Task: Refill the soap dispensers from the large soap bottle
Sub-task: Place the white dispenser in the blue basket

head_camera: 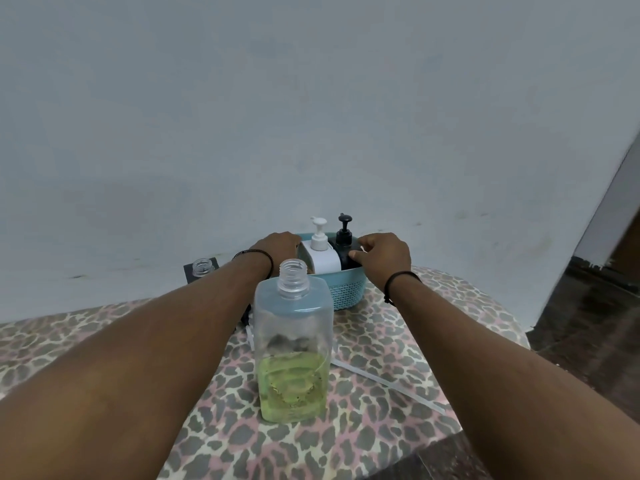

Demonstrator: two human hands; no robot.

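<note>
- Front and centre, the large clear square plastic soap bottle (292, 344) stands upright on the table (398, 344), cap off, with yellow-green soap filling roughly its lower third.
- Behind it sits a light blue perforated plastic basket (348, 292), close to the wall.
- Inside the basket, two dispensers stand side by side: a white pump dispenser (320, 252) on the left, a black pump dispenser (344, 242) just to its right, both with pumps on.
- The left hand (277, 249) rests curled on the basket's left rim, touching it; whether it truly grips the rim, I cannot tell.
- The right hand (382, 258) is closed around the body of the black dispenser at the basket's right side.
- Both wrists wear thin dark bands.
- Far left, near the wall, a small clear open bottle neck (202, 266) shows against something dark.
- A thin clear plastic tube (388, 382) lies flat on the leopard-print cloth covering the table, right of the big bottle.
- Pale grey wall (311, 116) fills the background.
</note>
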